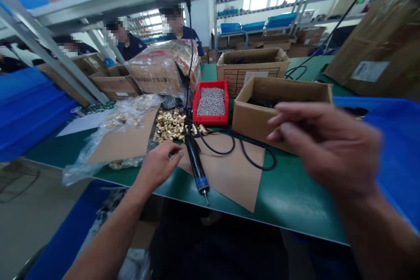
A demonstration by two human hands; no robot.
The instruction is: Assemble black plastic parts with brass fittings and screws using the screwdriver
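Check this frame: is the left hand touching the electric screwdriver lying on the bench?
Apart. In the head view, the left hand rests on the cardboard sheet near the brass parts, and a strip of cardboard shows between its fingertips and the electric screwdriver.

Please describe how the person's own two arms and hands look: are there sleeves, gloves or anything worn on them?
Both forearms are bare, with no sleeves in view. The left hand and the right hand wear no gloves; no watch or ring shows. The right hand is blurred.

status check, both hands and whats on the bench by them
Left hand open, fingertips at the brass parts. Right hand raised, blurred, grip unclear. Electric screwdriver lies between them, cord looped across the cardboard sheet.
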